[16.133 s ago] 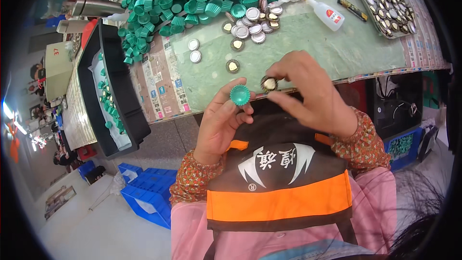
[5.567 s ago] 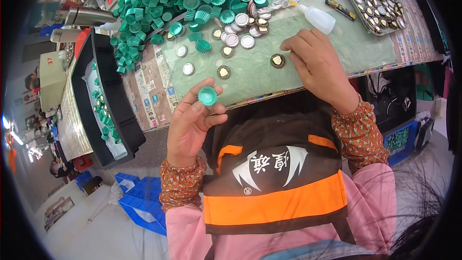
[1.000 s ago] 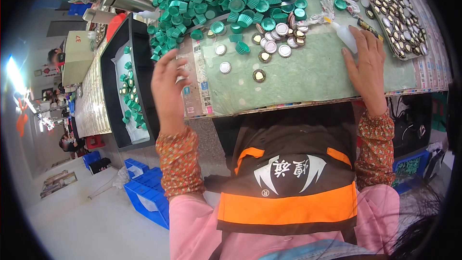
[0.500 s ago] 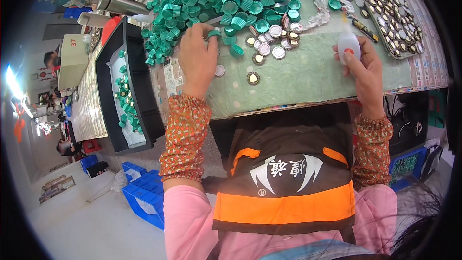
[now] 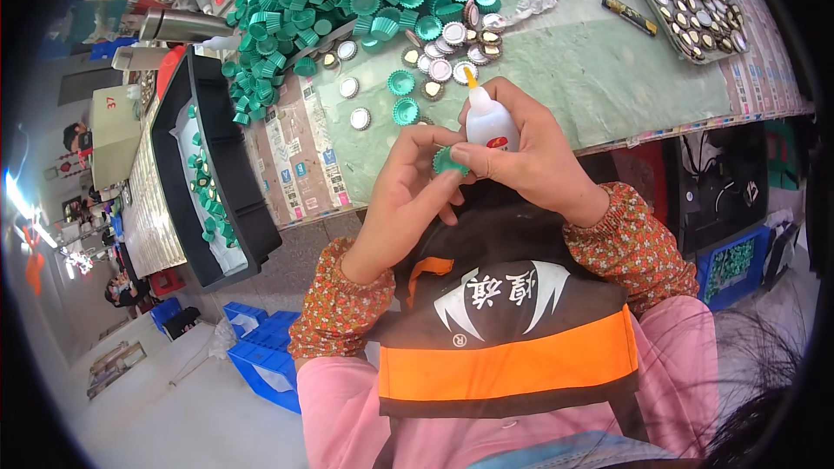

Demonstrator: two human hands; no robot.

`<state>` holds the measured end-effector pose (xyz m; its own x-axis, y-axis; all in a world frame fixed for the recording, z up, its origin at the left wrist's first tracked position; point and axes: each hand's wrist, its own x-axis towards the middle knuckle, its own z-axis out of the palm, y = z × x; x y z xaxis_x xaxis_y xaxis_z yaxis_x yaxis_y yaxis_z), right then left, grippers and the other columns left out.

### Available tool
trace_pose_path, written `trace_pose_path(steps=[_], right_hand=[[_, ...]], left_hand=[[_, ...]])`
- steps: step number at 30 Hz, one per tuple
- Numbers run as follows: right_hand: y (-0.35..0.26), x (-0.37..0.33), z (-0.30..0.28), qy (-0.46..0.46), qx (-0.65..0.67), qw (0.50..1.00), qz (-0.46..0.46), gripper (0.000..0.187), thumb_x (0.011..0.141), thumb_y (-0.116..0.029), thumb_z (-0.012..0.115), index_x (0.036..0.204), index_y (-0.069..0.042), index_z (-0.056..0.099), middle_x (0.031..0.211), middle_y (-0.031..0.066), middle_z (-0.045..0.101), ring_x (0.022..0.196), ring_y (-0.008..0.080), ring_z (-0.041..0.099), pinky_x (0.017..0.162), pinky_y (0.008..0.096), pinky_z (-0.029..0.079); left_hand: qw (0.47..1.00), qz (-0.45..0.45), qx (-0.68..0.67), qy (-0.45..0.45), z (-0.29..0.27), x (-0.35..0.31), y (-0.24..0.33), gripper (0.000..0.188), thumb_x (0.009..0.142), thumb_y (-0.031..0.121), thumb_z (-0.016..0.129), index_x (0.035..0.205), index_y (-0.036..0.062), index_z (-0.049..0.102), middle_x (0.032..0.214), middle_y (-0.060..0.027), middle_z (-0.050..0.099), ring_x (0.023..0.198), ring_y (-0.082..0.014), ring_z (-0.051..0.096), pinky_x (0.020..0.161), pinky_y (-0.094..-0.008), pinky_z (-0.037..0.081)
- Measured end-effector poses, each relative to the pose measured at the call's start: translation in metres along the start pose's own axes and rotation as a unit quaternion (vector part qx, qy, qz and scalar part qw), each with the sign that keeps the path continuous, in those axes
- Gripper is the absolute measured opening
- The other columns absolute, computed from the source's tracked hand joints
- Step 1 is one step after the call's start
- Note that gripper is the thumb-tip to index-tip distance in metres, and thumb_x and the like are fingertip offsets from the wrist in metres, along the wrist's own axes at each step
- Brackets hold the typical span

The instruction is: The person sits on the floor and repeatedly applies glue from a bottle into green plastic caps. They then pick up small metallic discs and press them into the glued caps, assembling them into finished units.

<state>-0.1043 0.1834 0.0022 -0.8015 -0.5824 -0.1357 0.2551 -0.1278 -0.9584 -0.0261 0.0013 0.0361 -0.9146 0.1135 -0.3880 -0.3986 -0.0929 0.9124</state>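
Note:
In front of my apron, my left hand (image 5: 407, 187) pinches a small green fluted cup (image 5: 449, 161) between thumb and fingers. Beside it, my right hand (image 5: 537, 156) is closed around a white squeeze bottle (image 5: 492, 122) with a yellow nozzle pointing up; its thumb reaches to the green cup. Two loose green cups (image 5: 405, 110) lie on the table just beyond my hands. Past them sits a cluster of round metal caps (image 5: 440, 69), some with pale discs inside. A large heap of green fluted cups (image 5: 347, 0) fills the far left of the table.
A tray of bottle-cap pieces (image 5: 686, 9) stands at the far right, near a black-and-yellow tube (image 5: 629, 15). On the left is a black bin (image 5: 252, 208) holding green pieces on white lining. A steel flask (image 5: 187, 26) lies behind it. Blue crates (image 5: 261, 352) rest on the floor.
My hands have come together toward my body. The left has brought a green cup from the pile, and the right has carried the bottle leftward. My view has shifted slightly.

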Motion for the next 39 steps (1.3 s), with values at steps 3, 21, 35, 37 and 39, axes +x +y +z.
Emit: trace_pose_path(steps=[3, 21, 35, 37, 39], right_hand=[[-0.001, -0.003, -0.001, 0.004, 0.023, 0.999, 0.038, 0.033, 0.088, -0.015, 0.078, 0.109, -0.004, 0.056, 0.091, 0.0011, 0.060, 0.084, 0.0064, 0.059, 0.068, 0.0239, 0.052], [0.000, -0.016, 0.011, 0.005, -0.183, 0.982, -0.052, 0.047, 0.087, -0.018, 0.074, 0.123, -0.003, 0.046, 0.094, 0.0189, 0.065, 0.086, 0.0300, 0.069, 0.075, 0.0407, 0.056], [0.008, -0.019, 0.010, 0.017, -0.143, 0.990, -0.007, 0.044, 0.084, -0.014, 0.073, 0.120, -0.002, 0.049, 0.094, 0.0195, 0.065, 0.083, 0.0311, 0.069, 0.072, 0.0404, 0.054], [0.005, -0.022, 0.007, 0.015, -0.176, 0.982, -0.064, 0.043, 0.086, -0.013, 0.072, 0.121, -0.003, 0.048, 0.095, 0.0221, 0.065, 0.085, 0.0383, 0.069, 0.073, 0.0422, 0.055], [-0.002, -0.024, -0.003, -0.002, -0.252, 0.961, -0.110, 0.041, 0.087, -0.012, 0.071, 0.121, -0.003, 0.051, 0.097, 0.0223, 0.066, 0.086, 0.0418, 0.068, 0.074, 0.0430, 0.055]], left_hand=[[0.992, -0.021, -0.122, -0.032, -0.006, -0.003, -0.015, 0.040, 0.103, 0.016, 0.057, 0.139, 0.0054, 0.045, 0.109, -0.0112, 0.063, 0.085, -0.0131, 0.064, 0.068, -0.0262, 0.060], [0.982, 0.010, -0.180, 0.059, -0.002, -0.016, -0.051, 0.033, 0.108, 0.025, 0.049, 0.136, 0.0078, 0.044, 0.114, -0.0137, 0.065, 0.091, -0.0199, 0.071, 0.080, -0.0353, 0.064], [0.962, -0.045, -0.270, -0.029, -0.007, -0.019, -0.053, 0.048, 0.105, 0.028, 0.054, 0.144, 0.0045, 0.039, 0.118, -0.0159, 0.063, 0.102, -0.0233, 0.068, 0.081, -0.0380, 0.065], [0.945, -0.030, -0.323, -0.038, -0.015, -0.017, -0.058, 0.048, 0.105, 0.027, 0.053, 0.144, 0.0041, 0.040, 0.118, -0.0166, 0.062, 0.102, -0.0236, 0.067, 0.081, -0.0385, 0.065], [0.932, -0.032, -0.359, -0.027, -0.019, -0.019, -0.058, 0.049, 0.104, 0.026, 0.053, 0.146, 0.0035, 0.038, 0.118, -0.0169, 0.062, 0.100, -0.0239, 0.067, 0.081, -0.0391, 0.065]])
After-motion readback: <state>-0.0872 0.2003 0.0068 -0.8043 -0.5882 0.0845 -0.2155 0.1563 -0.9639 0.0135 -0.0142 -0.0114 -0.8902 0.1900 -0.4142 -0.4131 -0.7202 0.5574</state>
